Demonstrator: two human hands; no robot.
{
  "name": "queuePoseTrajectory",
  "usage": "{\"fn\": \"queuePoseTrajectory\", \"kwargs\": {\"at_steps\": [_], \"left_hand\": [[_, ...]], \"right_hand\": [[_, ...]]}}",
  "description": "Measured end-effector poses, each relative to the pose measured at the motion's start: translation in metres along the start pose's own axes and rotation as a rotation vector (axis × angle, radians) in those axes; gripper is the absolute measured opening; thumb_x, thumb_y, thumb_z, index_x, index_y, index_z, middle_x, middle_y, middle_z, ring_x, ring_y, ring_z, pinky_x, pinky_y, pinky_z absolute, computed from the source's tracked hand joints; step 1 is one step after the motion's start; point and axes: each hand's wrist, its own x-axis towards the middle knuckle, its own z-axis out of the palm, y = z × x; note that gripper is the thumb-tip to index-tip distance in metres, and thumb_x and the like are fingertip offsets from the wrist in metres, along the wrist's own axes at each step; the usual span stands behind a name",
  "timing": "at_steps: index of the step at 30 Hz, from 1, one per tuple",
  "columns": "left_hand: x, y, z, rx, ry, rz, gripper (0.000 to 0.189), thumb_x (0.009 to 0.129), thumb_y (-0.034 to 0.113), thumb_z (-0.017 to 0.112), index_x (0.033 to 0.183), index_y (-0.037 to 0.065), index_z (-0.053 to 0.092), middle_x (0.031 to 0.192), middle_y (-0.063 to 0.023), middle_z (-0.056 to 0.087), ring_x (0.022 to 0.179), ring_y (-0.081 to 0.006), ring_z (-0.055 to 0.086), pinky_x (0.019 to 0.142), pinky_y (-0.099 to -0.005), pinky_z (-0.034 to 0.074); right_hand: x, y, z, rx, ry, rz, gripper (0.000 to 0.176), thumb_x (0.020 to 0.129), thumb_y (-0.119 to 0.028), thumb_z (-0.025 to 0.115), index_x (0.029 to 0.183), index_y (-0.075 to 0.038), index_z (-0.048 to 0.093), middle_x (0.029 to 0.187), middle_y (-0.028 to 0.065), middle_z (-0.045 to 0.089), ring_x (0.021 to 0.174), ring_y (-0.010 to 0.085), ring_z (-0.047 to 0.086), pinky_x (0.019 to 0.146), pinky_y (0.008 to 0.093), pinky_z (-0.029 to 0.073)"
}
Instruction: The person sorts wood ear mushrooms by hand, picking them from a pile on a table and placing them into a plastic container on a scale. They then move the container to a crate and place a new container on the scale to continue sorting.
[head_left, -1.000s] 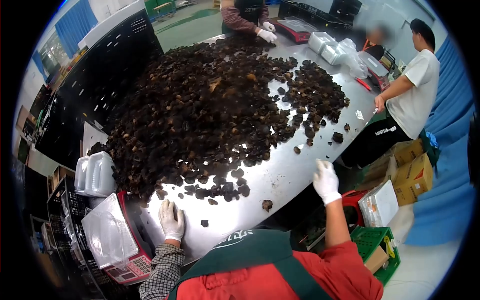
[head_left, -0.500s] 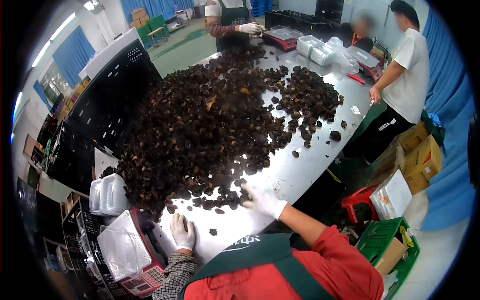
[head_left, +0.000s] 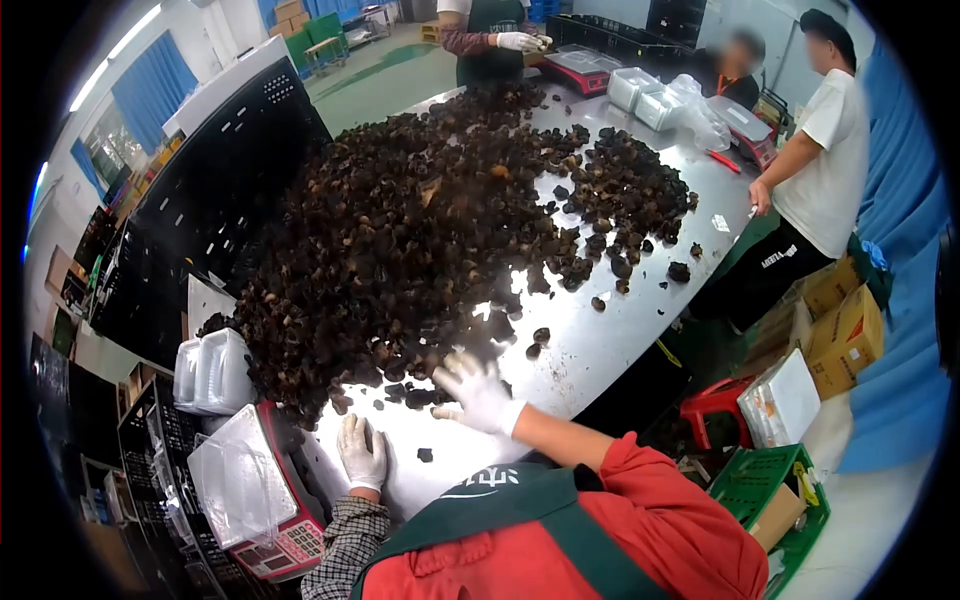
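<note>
A large heap of dark brown-black mushrooms [head_left: 400, 230], which look like wood ear, covers much of the metal table [head_left: 590, 345]. My right hand [head_left: 478, 395], in a white glove, is at the heap's near edge with its fingers spread, touching or just over the pieces there. My left hand [head_left: 362, 452], gloved too, rests on the bare metal with its fingers stretched out and holds nothing. Between my hands and the apron lies one small dark piece [head_left: 425, 455]. Two loose mushrooms [head_left: 537, 343] are to the right of the heap.
A red scale [head_left: 290, 540] bearing a clear plastic tray [head_left: 235, 490] stands at my left, beside stacked clear trays [head_left: 215, 370]. Black crates [head_left: 220, 210] line the left side. One person [head_left: 490, 40] works across the table; another [head_left: 825, 140] stands right, near a red scale [head_left: 580, 68].
My right hand has swept left along the heap's near edge, and mushrooms there have shifted. My left hand stays on the table. The camera view has turned slightly.
</note>
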Motion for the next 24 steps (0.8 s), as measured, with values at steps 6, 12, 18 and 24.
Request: {"fn": "queuePoseTrajectory", "kwargs": {"at_steps": [6, 12, 18, 24], "left_hand": [[0.002, 0.002, -0.003, 0.011, -0.003, 0.024, 0.043, 0.083, 0.017, 0.064, 0.120, -0.002, 0.054, 0.132, -0.0231, 0.048, 0.127, -0.0385, 0.041, 0.109, -0.0467, 0.029], [0.004, 0.007, -0.007, 0.008, -0.023, -0.018, 0.044, 0.082, 0.017, 0.062, 0.120, -0.002, 0.054, 0.133, -0.0233, 0.048, 0.126, -0.0387, 0.042, 0.109, -0.0458, 0.029], [0.004, 0.005, -0.005, -0.015, -0.019, -0.051, 0.041, 0.084, 0.018, 0.061, 0.121, 0.000, 0.055, 0.133, -0.0213, 0.049, 0.127, -0.0378, 0.042, 0.109, -0.0453, 0.029], [0.004, 0.004, -0.002, -0.007, 0.014, -0.034, 0.044, 0.080, 0.019, 0.066, 0.118, -0.001, 0.057, 0.131, -0.0214, 0.050, 0.125, -0.0376, 0.043, 0.108, -0.0473, 0.031]], "right_hand": [[-0.032, 0.022, 0.002, 0.306, 0.335, -0.351, 0.036, 0.089, -0.031, 0.060, 0.116, -0.007, 0.062, 0.127, 0.0146, 0.056, 0.121, 0.0308, 0.049, 0.099, 0.0416, 0.043], [0.052, 0.080, -0.045, 0.221, 0.554, -0.035, 0.035, 0.086, -0.027, 0.062, 0.116, -0.008, 0.061, 0.125, 0.0206, 0.054, 0.112, 0.0373, 0.052, 0.090, 0.0448, 0.049], [0.136, 0.037, -0.027, -0.023, 0.046, 0.264, 0.079, 0.083, -0.064, 0.051, 0.143, -0.015, 0.036, 0.153, 0.0217, 0.020, 0.143, 0.0379, 0.013, 0.108, 0.0643, 0.017], [0.045, -0.044, 0.003, 0.015, -0.197, -0.314, 0.062, 0.083, -0.053, 0.055, 0.128, -0.010, 0.052, 0.143, 0.0202, 0.037, 0.138, 0.0376, 0.024, 0.102, 0.0617, 0.031]]}}
